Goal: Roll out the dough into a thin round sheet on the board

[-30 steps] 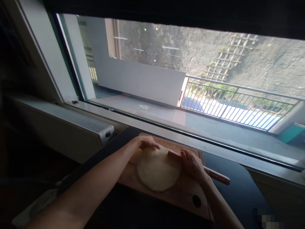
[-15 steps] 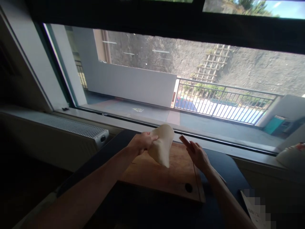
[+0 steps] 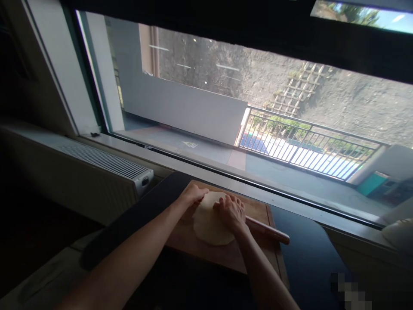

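Dough sheet (image 3: 209,228) flat on wooden board (image 3: 179,234), dark surface (image 3: 309,247) below. L hand (image 3: 194,194) at dough's edge, fingers' grip unclear. R hand (image 3: 231,212) palm-down over rolling pin (image 3: 268,230), fingers draped, can't tell if clenched. Prob. rolling step; next pass calls for even pressure.

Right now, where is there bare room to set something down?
Right of the cutting board, the dark table looks bare out to its rounded corner, past the overhanging end of the rolling pin. A smaller patch lies left of the board, beyond the left forearm. Crowded: the board, with dough, left hand and right hand.
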The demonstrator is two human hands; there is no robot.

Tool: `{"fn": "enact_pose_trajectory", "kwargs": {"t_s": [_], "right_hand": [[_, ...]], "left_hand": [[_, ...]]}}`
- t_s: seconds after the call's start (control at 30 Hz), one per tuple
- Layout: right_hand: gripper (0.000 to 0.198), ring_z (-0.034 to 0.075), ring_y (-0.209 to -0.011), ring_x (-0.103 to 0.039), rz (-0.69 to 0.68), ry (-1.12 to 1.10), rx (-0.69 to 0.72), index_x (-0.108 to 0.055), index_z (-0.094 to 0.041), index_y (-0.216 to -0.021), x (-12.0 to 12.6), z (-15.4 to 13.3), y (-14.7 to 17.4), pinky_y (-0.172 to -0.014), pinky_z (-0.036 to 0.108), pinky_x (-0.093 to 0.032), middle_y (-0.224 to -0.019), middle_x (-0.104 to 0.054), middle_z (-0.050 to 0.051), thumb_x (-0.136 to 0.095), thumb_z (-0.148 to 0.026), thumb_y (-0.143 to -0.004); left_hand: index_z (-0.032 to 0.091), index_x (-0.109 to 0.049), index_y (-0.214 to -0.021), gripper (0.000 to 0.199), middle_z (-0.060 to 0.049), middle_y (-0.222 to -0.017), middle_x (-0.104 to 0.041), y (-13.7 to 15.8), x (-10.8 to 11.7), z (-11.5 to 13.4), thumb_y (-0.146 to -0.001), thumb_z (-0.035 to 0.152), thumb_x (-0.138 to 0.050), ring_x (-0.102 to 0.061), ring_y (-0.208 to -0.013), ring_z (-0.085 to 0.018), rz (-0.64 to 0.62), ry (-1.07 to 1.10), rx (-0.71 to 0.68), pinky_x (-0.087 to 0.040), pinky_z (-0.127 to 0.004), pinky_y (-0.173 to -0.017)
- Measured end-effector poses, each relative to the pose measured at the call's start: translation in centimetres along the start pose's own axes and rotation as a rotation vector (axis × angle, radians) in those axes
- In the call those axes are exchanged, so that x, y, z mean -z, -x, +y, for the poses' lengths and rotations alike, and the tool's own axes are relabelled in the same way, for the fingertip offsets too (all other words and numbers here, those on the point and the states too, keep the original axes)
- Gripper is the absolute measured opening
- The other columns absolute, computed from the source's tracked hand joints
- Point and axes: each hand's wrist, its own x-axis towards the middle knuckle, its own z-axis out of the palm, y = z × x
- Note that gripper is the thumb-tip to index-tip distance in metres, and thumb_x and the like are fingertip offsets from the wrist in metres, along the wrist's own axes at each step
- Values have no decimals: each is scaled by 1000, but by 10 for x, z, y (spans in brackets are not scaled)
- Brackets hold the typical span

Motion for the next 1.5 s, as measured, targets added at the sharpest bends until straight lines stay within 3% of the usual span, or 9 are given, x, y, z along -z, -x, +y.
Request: {"fn": "enact_pose_trajectory", "kwargs": {"t_s": [0.2, 0.33, 0.43, 0.7, 0.9, 0.97, 1.17, 1.23, 1.5], "right_hand": [[44, 25, -128, -26, 60, 184, 50, -55, -23, -113, -6, -1, -1, -102, 42, -18, -129, -48, 7, -22, -44, -93], [43, 27, -122, -33, -138, 286, -105, -54, -20, -115, 15, 4, -54, -97, 46, -24, -125, -49, 12, -33, -47, -90], [49, 29, -122, -33, -219, 273, -103, -52, -18, -119, 20, 3, -71, -96, 45, -26, -127, -47, 14, -38, -52, -87], [50, 22, -136, -10, -170, 131, 175, -38, -29, -133, -1, -1, 25, -107, 42, -12, -142, -34, 0, -15, -49, -93], [54, 30, -131, -20, -259, 258, 32, -44, -25, -126, 0, 10, -67, -99, 51, -23, -138, -37, 10, -35, -59, -86], [56, 31, -129, -24, -287, 271, 15, -45, -22, -126, 0, 10, -78, -97, 51, -25, -136, -39, 12, -38, -59, -84], [53, 23, -136, -10, -108, 197, 134, -36, -22, -134, -6, -1, 19, -106, 43, -15, -144, -30, 5, -14, -48, -93], [54, 21, -136, -8, -103, 199, 168, -31, -21, -138, -7, -2, 32, -107, 42, -12, -145, -28, 4, -15, -46, -93], [60, 31, -126, -28, -349, 261, 50, -52, -19, -117, 0, 8, -81, -97, 47, -27, -129, -45, 14, -36, -65, -81]], "left_hand": [[19, -57, -71, 21, -6, -78, -65, 14, -24, -22, -77, 37, -50, -60, -82, -20, 205, -148, -255, -39, -25, -68], [19, -57, -78, 24, -6, -77, -65, 17, -28, -32, -85, 37, -42, -60, -73, -17, 318, -319, -362, -36, -24, -64], [19, -58, -78, 25, -5, -74, -65, 14, -29, -35, -86, 36, -40, -60, -69, -16, 355, -363, -386, -35, -24, -61], [19, -59, -83, 26, -3, -74, -66, 10, -31, -40, -87, 36, -40, -60, -69, -14, 406, -163, -476, -39, -23, -64], [19, -60, -82, 26, -4, -73, -66, 10, -31, -40, -86, 36, -42, -60, -68, -15, 425, -178, -462, -38, -23, -62], [18, -61, -83, 26, -4, -74, -66, 10, -31, -40, -86, 36, -42, -60, -69, -15, 433, -172, -464, -39, -24, -63], [19, -60, -83, 26, -3, -72, -65, 12, -29, -39, -86, 37, -41, -59, -67, -14, 433, -121, -468, -39, -23, -63], [19, -59, -80, 28, -3, -70, -64, 12, -28, -38, -87, 38, -40, -59, -67, -14, 423, -126, -462, -39, -23, -62], [19, -59, -93, 26, -6, -82, -68, 14, -34, -33, -84, 37, -43, -62, -75, -19, 425, -366, -362, -39, -27, -63]]}}
